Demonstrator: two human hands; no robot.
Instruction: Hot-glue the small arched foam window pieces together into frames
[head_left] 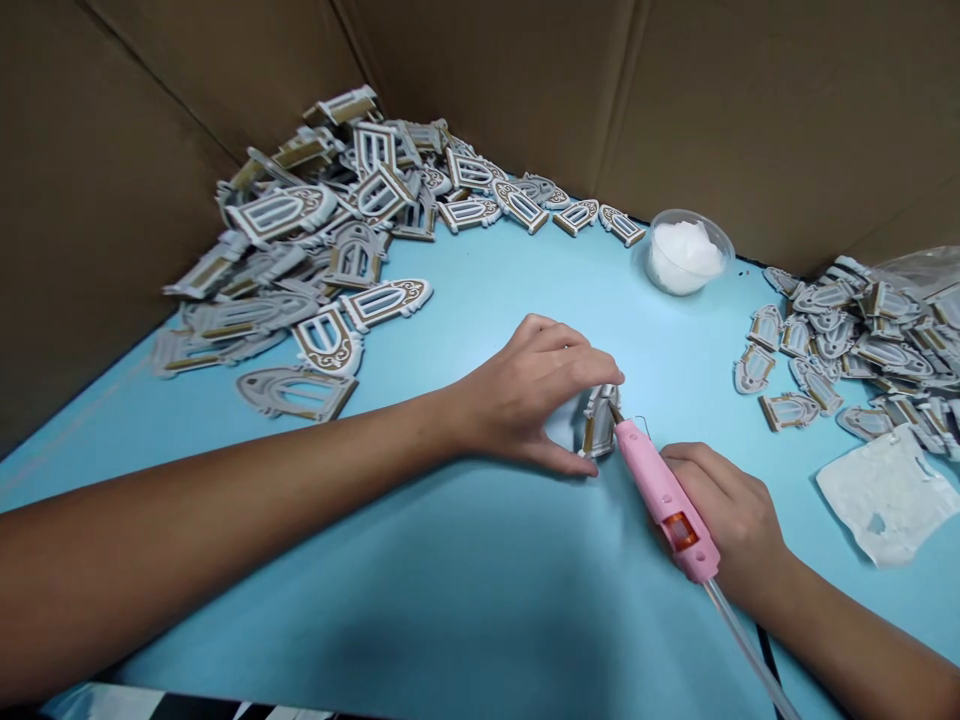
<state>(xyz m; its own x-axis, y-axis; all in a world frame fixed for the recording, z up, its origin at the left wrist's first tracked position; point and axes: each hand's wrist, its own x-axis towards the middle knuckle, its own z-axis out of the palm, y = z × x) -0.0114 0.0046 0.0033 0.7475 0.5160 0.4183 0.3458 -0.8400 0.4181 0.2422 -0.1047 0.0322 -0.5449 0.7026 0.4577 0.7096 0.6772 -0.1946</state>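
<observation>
My left hand (547, 390) grips a small grey and gold arched window piece (599, 422) between its thumb and fingers, standing it on the blue tabletop. My right hand (724, 505) is wrapped round a pink glue gun (664, 490), whose metal tip meets or nearly meets the piece's upper right side. A clear glue stick (746, 640) sticks out of the gun's back end. The right hand's fingertips are hidden behind the gun.
A heap of white and gold arched pieces (300, 215) lies at the back left. Smaller ones (892, 330) are piled at the right, near a white sheet (889, 490). A clear cup (686, 255) holding white material stands at the back. Cardboard walls (495, 70) enclose the blue table (450, 570).
</observation>
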